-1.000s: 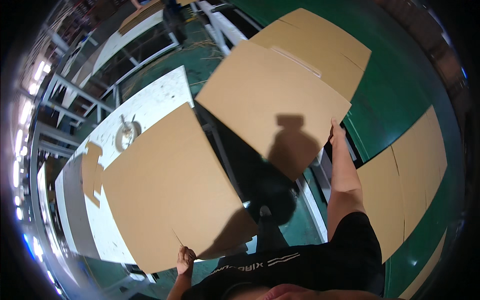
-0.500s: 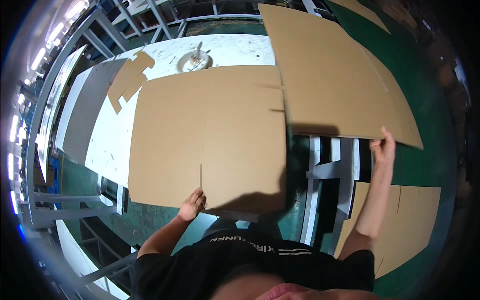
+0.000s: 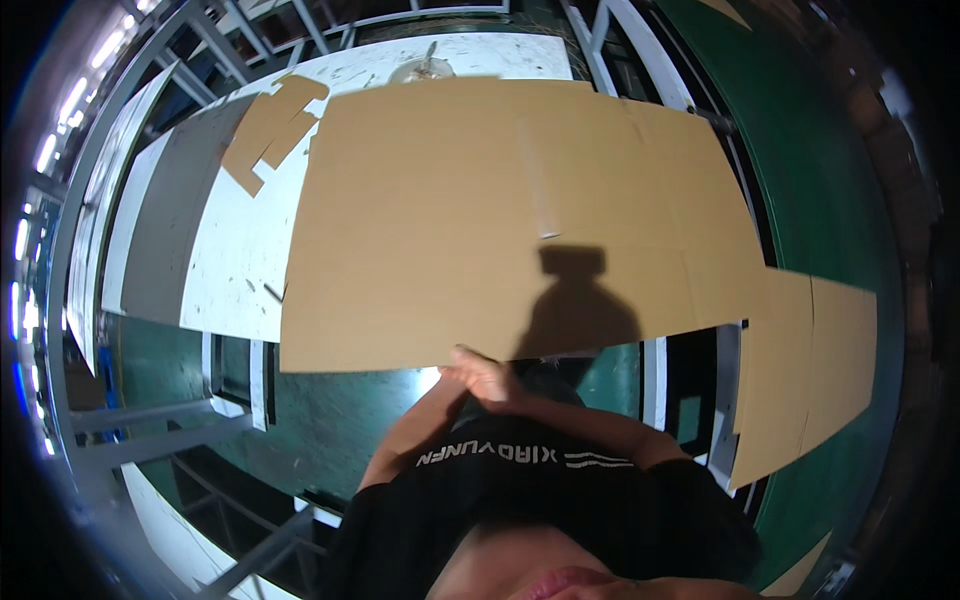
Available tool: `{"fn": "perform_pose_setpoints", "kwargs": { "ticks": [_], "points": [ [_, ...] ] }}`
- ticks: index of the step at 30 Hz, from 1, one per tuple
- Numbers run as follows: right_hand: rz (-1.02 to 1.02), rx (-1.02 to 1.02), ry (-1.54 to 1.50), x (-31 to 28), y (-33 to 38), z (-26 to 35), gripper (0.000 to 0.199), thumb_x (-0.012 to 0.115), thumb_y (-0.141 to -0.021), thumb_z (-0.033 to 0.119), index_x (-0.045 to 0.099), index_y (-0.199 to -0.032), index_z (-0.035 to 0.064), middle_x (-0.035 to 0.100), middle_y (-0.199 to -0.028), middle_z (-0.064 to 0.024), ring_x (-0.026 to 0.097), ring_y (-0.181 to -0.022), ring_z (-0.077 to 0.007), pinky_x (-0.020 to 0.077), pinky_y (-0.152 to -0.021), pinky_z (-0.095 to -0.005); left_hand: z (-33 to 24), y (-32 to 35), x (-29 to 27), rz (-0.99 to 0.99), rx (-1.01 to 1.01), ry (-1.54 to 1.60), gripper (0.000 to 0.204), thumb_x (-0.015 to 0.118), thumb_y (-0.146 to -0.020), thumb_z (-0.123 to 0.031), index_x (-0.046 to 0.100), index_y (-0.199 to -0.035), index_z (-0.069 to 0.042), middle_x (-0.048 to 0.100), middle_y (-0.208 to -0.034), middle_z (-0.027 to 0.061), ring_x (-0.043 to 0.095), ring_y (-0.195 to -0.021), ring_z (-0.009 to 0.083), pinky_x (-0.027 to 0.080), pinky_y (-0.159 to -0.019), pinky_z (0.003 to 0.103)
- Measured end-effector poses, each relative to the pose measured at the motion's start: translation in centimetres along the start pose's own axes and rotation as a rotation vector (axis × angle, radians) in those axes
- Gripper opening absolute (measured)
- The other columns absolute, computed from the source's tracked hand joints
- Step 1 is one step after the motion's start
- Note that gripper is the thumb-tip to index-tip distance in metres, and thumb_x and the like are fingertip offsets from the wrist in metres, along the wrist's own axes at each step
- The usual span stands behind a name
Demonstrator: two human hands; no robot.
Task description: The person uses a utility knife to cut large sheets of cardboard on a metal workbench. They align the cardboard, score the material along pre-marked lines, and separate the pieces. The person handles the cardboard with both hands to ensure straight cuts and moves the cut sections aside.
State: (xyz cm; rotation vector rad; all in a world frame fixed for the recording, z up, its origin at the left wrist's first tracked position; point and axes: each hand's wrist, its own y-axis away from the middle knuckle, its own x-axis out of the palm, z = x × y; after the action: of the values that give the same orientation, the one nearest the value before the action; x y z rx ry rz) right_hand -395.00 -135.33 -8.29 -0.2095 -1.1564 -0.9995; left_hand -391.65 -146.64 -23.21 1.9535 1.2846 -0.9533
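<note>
The flattened cardboard box (image 3: 520, 210) overhangs the white table's (image 3: 240, 270) near edge, both hands (image 3: 485, 378) apparently pinching it there, so support it evenly.

Black short-sleeved shirt with pale lettering across the chest, bare forearms.

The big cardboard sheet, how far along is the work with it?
Done: the big cardboard sheet lies unfolded and flat, mostly over the white worktable. In hand: both hands meet at its near edge, left hand and right hand, and that edge overhangs the table. Left: no fold or upright box wall shows yet. Small cardboard offcuts lie beside it.
</note>
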Motion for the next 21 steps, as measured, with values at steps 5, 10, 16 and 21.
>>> {"fn": "perform_pose_setpoints", "kwargs": {
  "ticks": [5,10,16,21],
  "points": [
    [-0.149,0.32,-0.11,-1.2,-2.6,-7.4,0.042,0.052,-0.093,0.027,0.043,-0.122,-0.0022,0.052,-0.119,-0.02,0.055,-0.106,-0.031,0.0475,-0.091,-0.0436,-2.0,7.7,-2.6,0.132,-0.059,0.132,0.007,0.058,-0.079,-0.01,0.063,-0.08,-0.007,0.064,-0.083,0.0108,0.062,-0.08,0.0267,0.049,-0.072,0.036],
    [-0.424,0.662,-0.238,-4.4,-5.8,-9.1,0.073,0.055,-0.087,0.047,0.03,-0.128,-0.0085,0.043,-0.125,-0.0327,0.052,-0.11,-0.0392,0.0452,-0.091,-0.0523,-1.1,8.4,-1.8,0.339,-0.081,0.213,0.007,0.058,-0.08,-0.009,0.065,-0.081,-0.01,0.064,-0.084,0.0095,0.062,-0.081,0.0253,0.049,-0.073,0.034],
    [-0.037,0.684,0.112,-16.7,-3.8,-5.4,0.039,0.061,-0.087,0.035,0.051,-0.111,0.0059,0.062,-0.1,-0.0151,0.063,-0.088,-0.0287,0.0527,-0.075,-0.0439,-9.2,-0.2,-12.5,-0.139,0.009,-0.074,0.047,0.072,-0.069,-0.016,0.057,-0.113,-0.012,0.056,-0.12,0.0088,0.054,-0.108,0.0282,0.046,-0.089,0.037],
    [-0.571,0.316,-0.03,-25.8,7.0,11.8,0.018,0.051,-0.075,-0.003,0.054,-0.093,-0.0012,0.058,-0.077,-0.012,0.062,-0.074,-0.0253,0.0519,-0.079,-0.0368,-6.3,-4.0,-6.5,-0.209,0.188,-0.454,0.019,0.056,-0.079,-0.015,0.06,-0.098,-0.011,0.057,-0.117,0.0065,0.048,-0.119,0.0274,0.037,-0.1,0.045]
  ]
}}
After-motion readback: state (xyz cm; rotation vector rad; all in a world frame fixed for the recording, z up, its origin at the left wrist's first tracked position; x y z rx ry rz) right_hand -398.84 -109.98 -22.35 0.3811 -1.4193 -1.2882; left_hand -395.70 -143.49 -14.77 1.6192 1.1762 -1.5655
